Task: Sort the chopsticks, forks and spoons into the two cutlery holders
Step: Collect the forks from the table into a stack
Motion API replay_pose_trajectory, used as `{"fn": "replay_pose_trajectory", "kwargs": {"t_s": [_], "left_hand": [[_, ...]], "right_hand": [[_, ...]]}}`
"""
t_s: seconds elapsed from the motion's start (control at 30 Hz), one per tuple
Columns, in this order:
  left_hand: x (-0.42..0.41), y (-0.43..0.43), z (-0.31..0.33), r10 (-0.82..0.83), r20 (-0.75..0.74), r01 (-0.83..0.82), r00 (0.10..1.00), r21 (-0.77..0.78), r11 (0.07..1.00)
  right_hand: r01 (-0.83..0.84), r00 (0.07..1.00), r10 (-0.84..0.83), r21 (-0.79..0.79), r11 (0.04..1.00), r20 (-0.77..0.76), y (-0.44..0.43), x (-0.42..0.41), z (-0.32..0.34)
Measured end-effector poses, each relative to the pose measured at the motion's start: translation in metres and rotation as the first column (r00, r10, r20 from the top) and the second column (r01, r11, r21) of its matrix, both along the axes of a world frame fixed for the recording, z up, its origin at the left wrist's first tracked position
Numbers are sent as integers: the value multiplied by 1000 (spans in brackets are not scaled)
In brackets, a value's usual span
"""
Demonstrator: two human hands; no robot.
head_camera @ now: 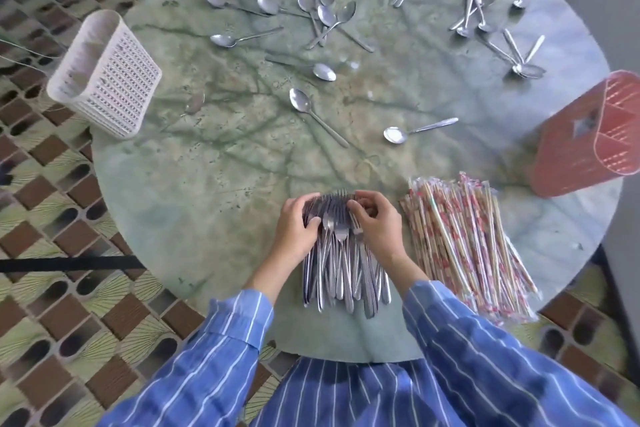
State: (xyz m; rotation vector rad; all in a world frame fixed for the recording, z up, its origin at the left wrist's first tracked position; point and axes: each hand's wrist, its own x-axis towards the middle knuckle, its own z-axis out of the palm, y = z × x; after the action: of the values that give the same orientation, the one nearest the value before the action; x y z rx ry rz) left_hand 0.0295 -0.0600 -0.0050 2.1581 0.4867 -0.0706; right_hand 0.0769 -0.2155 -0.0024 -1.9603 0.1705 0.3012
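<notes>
At the left of the frame the white holder (104, 74) sits on the table's (214, 184) edge, leaning outward. Spoons (318, 10) lie scattered across the upper half of the table, from centre to right. At lower centre your left hand (298, 224) curls round the left side of the forks (341, 274), a stacked bundle with tines pointing away from you. Your right hand (377, 224) curls over its right side. Just right of it lie the wrapped chopsticks (464, 246). The red holder (585, 135) stands at the far right edge.
</notes>
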Motion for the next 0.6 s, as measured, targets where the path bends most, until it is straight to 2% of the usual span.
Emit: {"fn": "replay_pose_trajectory", "kwargs": {"t_s": [0.17,0.33,0.4,0.5,0.6], "left_hand": [[-11,3,-9,83,57,-84,995,11,996],[-43,-9,-9,121,136,-127,983,37,991],[-59,-9,-11,198,101,-202,975,36,979],[-80,-11,-12,305,-12,-304,952,44,952],[-82,-12,-8,291,-70,-292,954,3,956]], "right_hand": [[-25,994,35,-91,996,107,-15,-8,0],[-144,989,145,-184,972,-8,-40,-41,-6],[-201,980,197,-253,946,-40,-49,-55,-10],[-194,981,184,-273,942,-63,-56,-64,-10],[-180,984,171,-287,941,-56,-53,-64,-5]]}}
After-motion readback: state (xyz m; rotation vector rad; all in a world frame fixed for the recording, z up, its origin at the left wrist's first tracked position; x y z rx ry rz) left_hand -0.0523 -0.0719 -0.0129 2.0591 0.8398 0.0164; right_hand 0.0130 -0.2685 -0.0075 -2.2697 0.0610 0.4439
